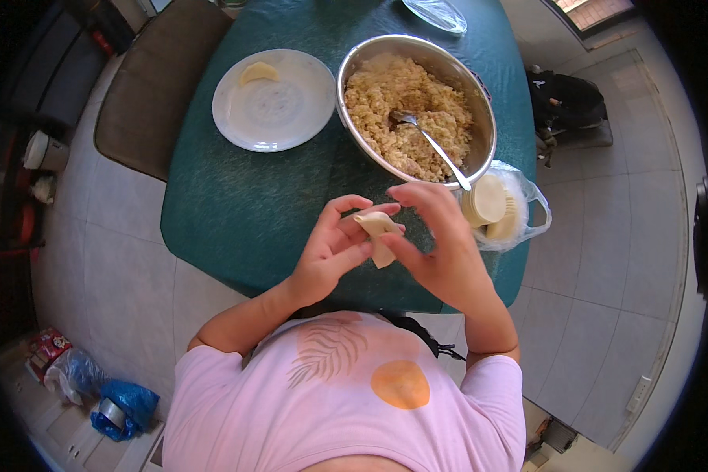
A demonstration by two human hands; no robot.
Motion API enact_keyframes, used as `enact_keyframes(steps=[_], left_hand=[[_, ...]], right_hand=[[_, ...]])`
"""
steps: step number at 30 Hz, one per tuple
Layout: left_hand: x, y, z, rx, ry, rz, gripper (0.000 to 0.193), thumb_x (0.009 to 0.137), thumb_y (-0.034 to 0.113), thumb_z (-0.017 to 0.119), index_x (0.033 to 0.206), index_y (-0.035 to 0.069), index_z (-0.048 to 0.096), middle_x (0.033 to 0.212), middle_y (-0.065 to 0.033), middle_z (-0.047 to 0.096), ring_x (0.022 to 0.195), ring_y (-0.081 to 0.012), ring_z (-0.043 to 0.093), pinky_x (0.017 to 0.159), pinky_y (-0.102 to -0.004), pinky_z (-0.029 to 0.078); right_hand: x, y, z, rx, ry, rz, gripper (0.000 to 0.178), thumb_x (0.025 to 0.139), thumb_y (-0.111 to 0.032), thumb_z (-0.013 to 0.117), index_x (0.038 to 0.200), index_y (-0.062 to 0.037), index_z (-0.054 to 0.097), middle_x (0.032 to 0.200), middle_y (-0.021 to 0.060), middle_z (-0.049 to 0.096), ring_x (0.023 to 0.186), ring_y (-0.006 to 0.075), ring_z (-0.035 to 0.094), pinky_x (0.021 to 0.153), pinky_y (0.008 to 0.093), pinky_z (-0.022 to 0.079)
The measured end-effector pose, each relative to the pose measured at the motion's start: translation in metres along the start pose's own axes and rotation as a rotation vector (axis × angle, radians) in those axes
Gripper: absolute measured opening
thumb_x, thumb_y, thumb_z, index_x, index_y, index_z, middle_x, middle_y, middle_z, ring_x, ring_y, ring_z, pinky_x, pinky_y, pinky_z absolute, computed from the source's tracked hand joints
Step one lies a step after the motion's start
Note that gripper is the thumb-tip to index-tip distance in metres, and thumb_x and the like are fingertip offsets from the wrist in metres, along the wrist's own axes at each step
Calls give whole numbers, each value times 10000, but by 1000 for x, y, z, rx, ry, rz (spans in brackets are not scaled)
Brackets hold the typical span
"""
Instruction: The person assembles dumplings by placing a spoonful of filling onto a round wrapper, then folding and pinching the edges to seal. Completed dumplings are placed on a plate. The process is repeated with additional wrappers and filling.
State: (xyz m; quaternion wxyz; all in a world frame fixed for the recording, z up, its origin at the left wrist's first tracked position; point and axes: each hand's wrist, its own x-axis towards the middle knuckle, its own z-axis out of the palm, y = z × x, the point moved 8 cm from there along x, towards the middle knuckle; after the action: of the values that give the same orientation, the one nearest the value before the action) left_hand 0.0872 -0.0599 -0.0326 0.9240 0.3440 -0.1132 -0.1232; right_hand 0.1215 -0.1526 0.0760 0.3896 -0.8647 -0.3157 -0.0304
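A pale, folded dumpling (379,234) is held up over the table's near edge, its lower end hanging as a narrow flap. My left hand (320,253) is closed around it, thumb in front and fingers behind. My right hand (447,250) is on the other side, its thumb against the dumpling's edge and its index finger lifted well away from that thumb. Beyond my hands, a metal bowl (346,109) holds crumbly light-brown filling (377,90) with a metal spoon (440,151) resting in it. By my right hand, round wrappers (488,200) are stacked in a clear plastic bag (540,223).
A white plate (271,118) at the left bears one finished dumpling (259,73). The table has a dark green cover (212,212). Another plate (439,14) lies at the far edge. A brown bench seat (153,86) stands left of the table, and a black bag (568,101) rests at the right.
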Motion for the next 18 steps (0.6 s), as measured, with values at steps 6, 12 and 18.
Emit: enact_keyframes(steps=[6, 12, 18], left_hand=[[-3, 9, -12, -94, 108, 12, 418, 925, 40, 466, 1311, 122, 329, 1465, -195, 297, 1295, -299, 406, 1025, -422, 406], [-11, 14, -9, 101, 82, 67, 394, 958, 32, 419, 1326, 95, 295, 1474, -182, 286, 1274, -240, 425, 1009, -387, 431], [-13, 28, -14, 286, 151, 103, 377, 959, 37, 434, 1314, 75, 314, 1440, -196, 327, 1245, -276, 463, 909, -380, 518]], right_hand=[[-18, 32, 26, 262, -189, 320, 474, 791, -109, 725, 1192, -19, 490, 1015, 138, 619, 921, 250, 628, 826, 325, 506], [-35, 55, 72, 795, -133, 529, 444, 833, -93, 697, 1204, -28, 463, 1018, 120, 640, 912, 149, 637, 797, 286, 528], [-29, 57, 76, 1006, -75, 575, 400, 862, -72, 656, 1207, 1, 465, 1012, 105, 637, 895, 144, 640, 767, 286, 533]])
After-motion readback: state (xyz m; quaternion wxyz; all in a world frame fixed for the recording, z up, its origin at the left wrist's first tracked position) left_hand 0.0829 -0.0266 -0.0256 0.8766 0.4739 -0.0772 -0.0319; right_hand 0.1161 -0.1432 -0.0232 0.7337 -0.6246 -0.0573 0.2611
